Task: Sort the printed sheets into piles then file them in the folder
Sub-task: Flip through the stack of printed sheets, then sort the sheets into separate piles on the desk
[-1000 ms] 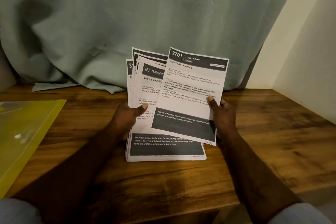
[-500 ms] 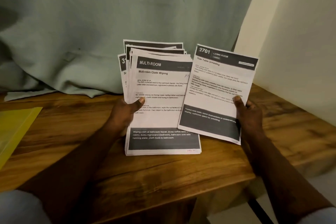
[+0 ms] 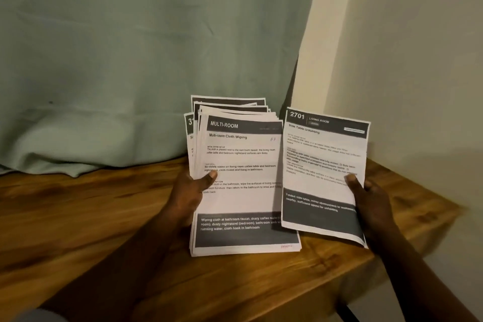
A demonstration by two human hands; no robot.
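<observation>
Pale green cloth [image 3: 130, 60] hangs behind the wooden tabletop [image 3: 78, 217], with a cream wall [image 3: 418, 60] at the right. My left forearm comes in from the lower left. My left hand [image 3: 188, 196] grips the stack of printed sheets [image 3: 243, 204] at its left edge, thumb across the top page, the stack's lower end on the tabletop. That page reads "MULTI-ROOM", "Multi-room Cloth Wiping". My right hand [image 3: 371, 204] pinches a single sheet [image 3: 321, 165] by its right edge, thumb on the front, just overlapping the stack's right side. Its header reads "2701 LIVING ROOM", "Side Table Unfolding".
</observation>
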